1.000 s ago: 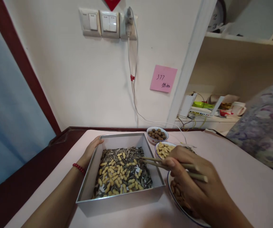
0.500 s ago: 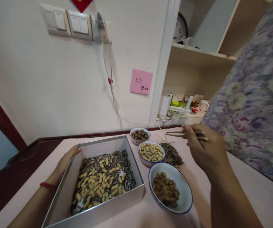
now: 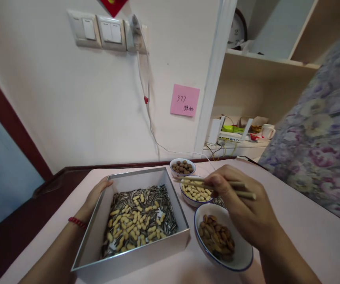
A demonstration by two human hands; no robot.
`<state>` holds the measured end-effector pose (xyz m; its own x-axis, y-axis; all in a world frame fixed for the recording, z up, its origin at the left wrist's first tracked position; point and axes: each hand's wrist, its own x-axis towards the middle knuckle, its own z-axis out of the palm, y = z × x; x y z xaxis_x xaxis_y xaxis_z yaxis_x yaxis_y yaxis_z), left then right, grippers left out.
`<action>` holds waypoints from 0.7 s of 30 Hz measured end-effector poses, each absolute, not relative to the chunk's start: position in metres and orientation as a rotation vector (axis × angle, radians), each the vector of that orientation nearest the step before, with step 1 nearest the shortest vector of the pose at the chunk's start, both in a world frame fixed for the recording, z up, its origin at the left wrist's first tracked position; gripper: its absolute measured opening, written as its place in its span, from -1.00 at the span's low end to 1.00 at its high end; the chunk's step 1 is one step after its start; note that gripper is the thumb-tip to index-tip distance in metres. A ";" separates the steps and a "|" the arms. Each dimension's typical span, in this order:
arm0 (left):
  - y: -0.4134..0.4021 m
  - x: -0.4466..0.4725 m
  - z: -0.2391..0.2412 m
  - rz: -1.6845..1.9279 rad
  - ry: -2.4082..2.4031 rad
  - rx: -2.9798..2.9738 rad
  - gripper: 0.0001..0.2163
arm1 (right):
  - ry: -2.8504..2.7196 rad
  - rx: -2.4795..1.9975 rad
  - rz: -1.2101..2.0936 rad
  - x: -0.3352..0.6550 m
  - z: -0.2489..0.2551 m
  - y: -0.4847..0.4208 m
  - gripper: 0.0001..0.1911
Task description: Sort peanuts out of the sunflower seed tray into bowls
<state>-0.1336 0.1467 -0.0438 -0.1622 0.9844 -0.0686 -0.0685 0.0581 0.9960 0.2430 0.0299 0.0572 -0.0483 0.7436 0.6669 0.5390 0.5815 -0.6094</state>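
My left hand [image 3: 98, 192] grips the far left edge of a grey-white open box [image 3: 128, 263], its fingers over the rim. Inside lie striped sunflower seeds [image 3: 170, 215] with peanuts [image 3: 137, 221] scattered over them. My right hand [image 3: 242, 205] is closed round a pair of chopsticks [image 3: 196, 181], their tips pointing left above the bowl of peanuts [image 3: 194, 202]. Whether the tips pinch anything, I cannot tell. Below the right hand stands a larger blue-rimmed bowl [image 3: 242, 252] holding brown almonds [image 3: 217, 236]. My right hand mostly hides a pile of sunflower seeds [image 3: 218, 201] beyond it.
A small bowl [image 3: 174, 170] of round brown nuts stands at the back, near the wall. A white cable [image 3: 172, 151] runs from the wall socket down to the pink-covered table [image 3: 300, 209]. Shelves [image 3: 247, 90] and a floral curtain [image 3: 314, 130] border the right side.
My right hand has moved left with the chopsticks, from beyond the seed pile to over the peanut bowl. My left hand stays on the box. The view has turned slightly left.
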 end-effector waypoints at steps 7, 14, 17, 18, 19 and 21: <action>0.148 -0.133 -0.050 1.374 1.242 1.042 -0.63 | -1.927 -0.994 0.170 0.220 0.044 0.031 -0.74; 0.148 -0.132 -0.055 1.436 1.200 1.061 -0.69 | -1.886 -0.849 0.113 0.216 0.050 0.015 -0.81; 0.147 -0.133 -0.056 1.433 1.204 1.077 -0.67 | -2.021 -0.857 0.365 0.209 0.048 0.015 -0.73; 0.147 -0.133 -0.056 1.431 1.207 1.081 -0.67 | -2.042 -0.887 0.434 0.206 0.045 0.017 -0.69; 0.147 -0.134 -0.056 1.429 1.208 1.084 -0.66 | -2.051 -0.926 0.494 0.203 0.042 0.019 -0.66; 0.147 -0.134 -0.057 1.426 1.207 1.090 -0.66 | -2.072 -1.016 0.601 0.197 0.033 0.023 -0.61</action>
<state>-0.1339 0.1469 -0.0571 -0.1629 0.9851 0.0549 -0.1085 -0.0732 0.9914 0.1971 0.0226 0.0334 -0.4134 0.8125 0.4110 0.4661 0.5766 -0.6710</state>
